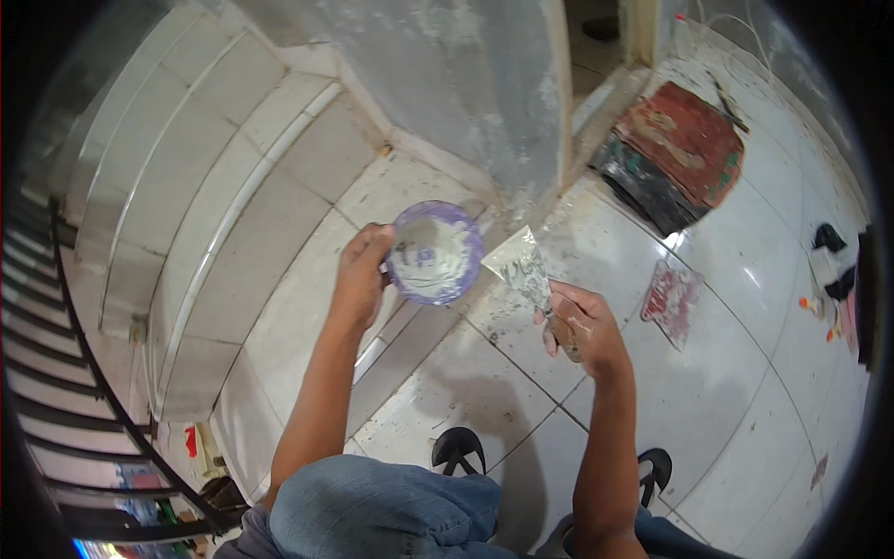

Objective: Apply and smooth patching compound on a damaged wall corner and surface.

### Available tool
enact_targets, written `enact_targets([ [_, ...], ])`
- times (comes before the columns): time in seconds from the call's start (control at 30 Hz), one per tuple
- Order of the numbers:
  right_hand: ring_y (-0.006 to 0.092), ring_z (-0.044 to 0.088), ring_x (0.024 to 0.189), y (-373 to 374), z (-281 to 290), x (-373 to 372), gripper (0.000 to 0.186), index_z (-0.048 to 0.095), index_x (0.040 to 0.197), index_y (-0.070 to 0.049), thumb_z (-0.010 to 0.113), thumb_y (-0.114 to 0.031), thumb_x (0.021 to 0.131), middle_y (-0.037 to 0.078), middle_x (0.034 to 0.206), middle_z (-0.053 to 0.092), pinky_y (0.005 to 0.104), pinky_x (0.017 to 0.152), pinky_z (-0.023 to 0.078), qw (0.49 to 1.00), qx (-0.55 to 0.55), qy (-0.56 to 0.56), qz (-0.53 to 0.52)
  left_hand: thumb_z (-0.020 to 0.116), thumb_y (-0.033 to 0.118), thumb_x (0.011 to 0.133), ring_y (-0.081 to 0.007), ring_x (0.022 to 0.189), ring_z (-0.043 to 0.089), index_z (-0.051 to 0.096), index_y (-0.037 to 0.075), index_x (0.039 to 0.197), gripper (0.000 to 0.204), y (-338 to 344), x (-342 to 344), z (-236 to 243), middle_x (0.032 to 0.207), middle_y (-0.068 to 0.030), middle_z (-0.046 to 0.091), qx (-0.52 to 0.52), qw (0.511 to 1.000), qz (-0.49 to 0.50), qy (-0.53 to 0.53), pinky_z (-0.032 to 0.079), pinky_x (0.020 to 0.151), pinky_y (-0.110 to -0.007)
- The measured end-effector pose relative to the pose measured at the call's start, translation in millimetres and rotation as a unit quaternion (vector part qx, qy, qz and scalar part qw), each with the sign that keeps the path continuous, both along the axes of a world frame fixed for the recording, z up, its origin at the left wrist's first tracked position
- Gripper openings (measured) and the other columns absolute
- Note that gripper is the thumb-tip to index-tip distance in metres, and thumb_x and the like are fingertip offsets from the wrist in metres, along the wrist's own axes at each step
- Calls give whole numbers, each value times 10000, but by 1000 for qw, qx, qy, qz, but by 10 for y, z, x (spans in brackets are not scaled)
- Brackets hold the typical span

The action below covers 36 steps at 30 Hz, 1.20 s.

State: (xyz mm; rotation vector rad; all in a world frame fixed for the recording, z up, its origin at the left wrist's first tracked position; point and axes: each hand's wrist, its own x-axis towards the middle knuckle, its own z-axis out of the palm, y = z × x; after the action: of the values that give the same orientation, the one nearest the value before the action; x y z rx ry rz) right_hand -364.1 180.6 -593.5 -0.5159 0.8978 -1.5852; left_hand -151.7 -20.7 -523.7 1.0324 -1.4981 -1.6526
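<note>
My left hand (363, 270) grips the rim of a round purple bowl (399, 226) on its left side. White paste (452, 261) is smeared over the inside of the bowl, thicker toward the right wall. In my right hand (589, 326) is a putty knife (521, 264), its wooden handle inside my closed fingers. The broad metal blade points up and left toward the bowl, just apart from its rim, and carries smears of paste.
Tiled steps (270, 205) rise on the left beside a black metal railing (79, 345). A grey patchy wall (466, 93) stands ahead. On the tiled floor lie a worn red and black box-like object (675, 149) and a red paste-smeared flat piece (670, 300). Small items (829, 279) lie far right.
</note>
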Motion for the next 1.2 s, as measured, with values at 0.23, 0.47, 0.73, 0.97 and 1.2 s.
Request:
enact_targets([
  [0.23,248,583,612,-429,495,105,303,636,1186,-69,566,-114,894,110,794,629,341,587,489,858,-71,508,23,592,221,921,-54,690,423,587,84,813,175,31,-45,6,723,59,476,-21,999,-39,-3,347,626,-214],
  [0.47,373,614,815,-505,494,238,251,650,1067,-69,530,-46,848,176,884,637,447,712,481,715,-14,699,9,588,215,926,-45,699,404,559,97,793,180,32,-52,-5,757,67,471,-65,997,-12,-25,335,635,-223],
  [0.73,323,629,650,-529,384,250,132,607,940,21,508,-7,858,167,766,642,386,605,494,727,-30,674,-126,578,202,934,-89,808,417,526,74,773,212,89,-119,24,932,12,479,-116,992,-38,-24,347,739,-232],
  [0.97,129,508,403,-419,473,499,207,613,931,25,451,-102,945,100,668,587,295,386,400,873,147,465,4,551,186,954,-214,1163,473,558,14,861,196,180,-208,-87,1087,-56,443,-131,986,-29,97,321,1000,-318],
  [1.2,117,502,424,-367,494,610,256,602,1038,43,455,-157,974,74,705,583,253,352,369,968,169,185,-10,545,207,962,-172,1106,480,580,38,937,174,124,-193,-237,1162,-58,446,-68,983,-55,164,339,979,-300],
])
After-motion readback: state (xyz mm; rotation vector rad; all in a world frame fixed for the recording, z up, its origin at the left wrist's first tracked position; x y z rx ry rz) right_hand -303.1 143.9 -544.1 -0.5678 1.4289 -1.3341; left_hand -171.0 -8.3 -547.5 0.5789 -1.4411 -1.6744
